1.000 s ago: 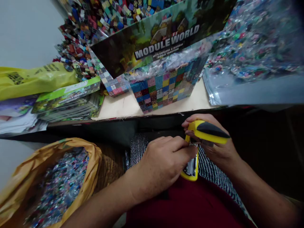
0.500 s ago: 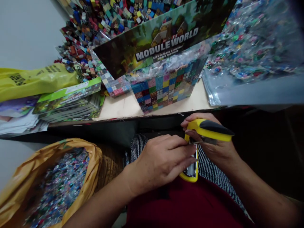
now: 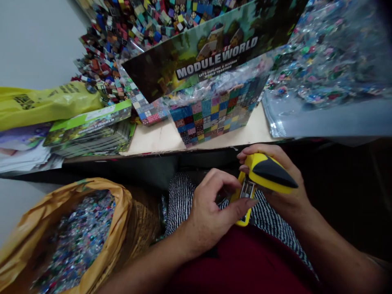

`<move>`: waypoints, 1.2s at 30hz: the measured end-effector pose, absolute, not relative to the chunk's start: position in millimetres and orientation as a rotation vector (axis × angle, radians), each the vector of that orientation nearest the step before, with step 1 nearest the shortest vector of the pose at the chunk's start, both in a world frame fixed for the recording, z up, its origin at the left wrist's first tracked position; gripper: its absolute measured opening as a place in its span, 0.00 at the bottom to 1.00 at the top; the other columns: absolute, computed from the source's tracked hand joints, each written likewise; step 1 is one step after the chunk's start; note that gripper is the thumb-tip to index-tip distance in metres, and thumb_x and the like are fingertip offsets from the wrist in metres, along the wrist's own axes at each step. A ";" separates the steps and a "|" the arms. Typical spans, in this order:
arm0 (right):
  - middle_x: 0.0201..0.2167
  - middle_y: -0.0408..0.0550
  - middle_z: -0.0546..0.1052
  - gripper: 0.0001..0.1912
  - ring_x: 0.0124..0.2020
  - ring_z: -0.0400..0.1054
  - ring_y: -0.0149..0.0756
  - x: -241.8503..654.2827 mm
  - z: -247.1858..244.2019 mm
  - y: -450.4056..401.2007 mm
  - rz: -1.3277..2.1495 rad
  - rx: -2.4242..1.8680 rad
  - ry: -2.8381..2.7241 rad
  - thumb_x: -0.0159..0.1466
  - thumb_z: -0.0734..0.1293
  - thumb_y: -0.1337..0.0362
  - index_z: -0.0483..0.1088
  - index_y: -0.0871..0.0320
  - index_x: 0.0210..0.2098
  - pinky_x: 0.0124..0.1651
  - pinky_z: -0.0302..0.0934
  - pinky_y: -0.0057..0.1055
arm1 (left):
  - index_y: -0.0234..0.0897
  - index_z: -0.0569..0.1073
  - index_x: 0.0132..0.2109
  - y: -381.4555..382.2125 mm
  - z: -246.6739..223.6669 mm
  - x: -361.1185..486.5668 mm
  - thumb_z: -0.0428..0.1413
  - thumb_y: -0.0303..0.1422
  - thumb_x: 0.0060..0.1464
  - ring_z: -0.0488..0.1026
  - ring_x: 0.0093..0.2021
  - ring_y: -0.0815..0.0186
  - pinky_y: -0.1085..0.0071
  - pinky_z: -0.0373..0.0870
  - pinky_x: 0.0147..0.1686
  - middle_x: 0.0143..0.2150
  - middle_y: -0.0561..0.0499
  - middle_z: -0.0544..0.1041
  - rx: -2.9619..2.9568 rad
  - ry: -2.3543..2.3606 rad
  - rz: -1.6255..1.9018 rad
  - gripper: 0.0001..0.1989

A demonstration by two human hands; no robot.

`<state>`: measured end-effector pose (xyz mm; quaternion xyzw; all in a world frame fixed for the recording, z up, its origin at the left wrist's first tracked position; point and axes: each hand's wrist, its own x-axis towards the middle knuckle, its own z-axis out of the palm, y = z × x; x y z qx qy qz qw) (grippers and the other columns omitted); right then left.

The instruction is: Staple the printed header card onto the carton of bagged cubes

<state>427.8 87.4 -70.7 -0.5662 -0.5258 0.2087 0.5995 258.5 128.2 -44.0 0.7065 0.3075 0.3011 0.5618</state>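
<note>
A yellow and black stapler [image 3: 269, 173] is over my lap, its top arm swung up from the base so that the metal staple tray shows. My right hand [image 3: 289, 192] grips it around the hinge end, with the palm behind the raised arm. From the other side my left hand [image 3: 212, 206] pinches the yellow base, thumb over the tray and fingers curled on the far side. Part of the tray is hidden beneath that thumb. Beyond both hands, a bag of patterned cubes [image 3: 214, 116] with a "Module World" header card [image 3: 214, 53] stands on the table.
On the table [image 3: 156, 136] are stacked header cards [image 3: 92, 132], a yellow plastic bag [image 3: 49, 102], a heap of loose cubes [image 3: 107, 53] and clear bags of small parts [image 3: 330, 73]. A large orange sack [image 3: 122, 204] full of small packets stands at lower left.
My left fingers have shifted from lying over the staple tray to curling at its side, with the thumb now across it. The stapler has tilted slightly in my right hand.
</note>
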 end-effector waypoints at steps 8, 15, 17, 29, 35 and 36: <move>0.40 0.42 0.76 0.11 0.40 0.71 0.36 422.3 -90.9 93.1 0.695 -1.303 -1.176 0.61 0.69 0.67 0.71 0.50 0.44 0.43 0.66 0.34 | 0.42 0.61 0.61 136.7 -74.7 269.2 0.61 0.40 0.51 0.77 0.39 0.60 0.64 0.74 0.36 0.50 0.43 0.73 0.566 0.589 0.189 0.32; 0.39 0.45 0.76 0.14 0.41 0.71 0.40 422.3 -81.7 111.3 0.872 -1.312 -1.230 0.63 0.69 0.54 0.72 0.52 0.46 0.46 0.66 0.40 | 0.46 0.60 0.62 167.2 -63.6 276.6 0.49 0.32 0.58 0.77 0.41 0.62 0.59 0.76 0.42 0.48 0.48 0.76 0.563 0.539 0.253 0.25; 0.39 0.47 0.76 0.16 0.44 0.70 0.43 419.4 -76.4 117.7 0.836 -1.336 -1.263 0.62 0.68 0.50 0.73 0.52 0.44 0.47 0.66 0.42 | 0.44 0.63 0.60 172.6 -61.6 276.4 0.43 0.38 0.63 0.77 0.41 0.62 0.59 0.75 0.42 0.46 0.47 0.77 0.633 0.592 0.283 0.20; 0.37 0.49 0.75 0.21 0.43 0.68 0.44 408.4 -45.6 147.2 0.872 -1.278 -1.527 0.63 0.65 0.44 0.73 0.56 0.39 0.44 0.65 0.39 | 0.43 0.71 0.45 185.5 -62.6 248.9 0.64 0.34 0.50 0.68 0.29 0.74 0.75 0.72 0.30 0.33 0.55 0.71 0.530 0.545 0.358 0.16; 0.34 0.46 0.75 0.17 0.37 0.69 0.39 408.2 -39.3 147.1 0.996 -1.223 -1.446 0.65 0.66 0.49 0.73 0.57 0.41 0.40 0.66 0.36 | 0.42 0.71 0.44 176.8 -54.0 256.3 0.54 0.43 0.60 0.60 0.25 0.75 0.81 0.63 0.22 0.30 0.54 0.64 0.668 0.654 0.375 0.12; 0.35 0.46 0.75 0.17 0.37 0.69 0.38 408.3 -39.7 147.0 1.034 -1.196 -1.433 0.64 0.66 0.49 0.72 0.57 0.42 0.40 0.67 0.36 | 0.41 0.71 0.43 175.4 -52.6 257.5 0.52 0.44 0.62 0.59 0.24 0.75 0.81 0.60 0.20 0.30 0.54 0.63 0.679 0.691 0.385 0.13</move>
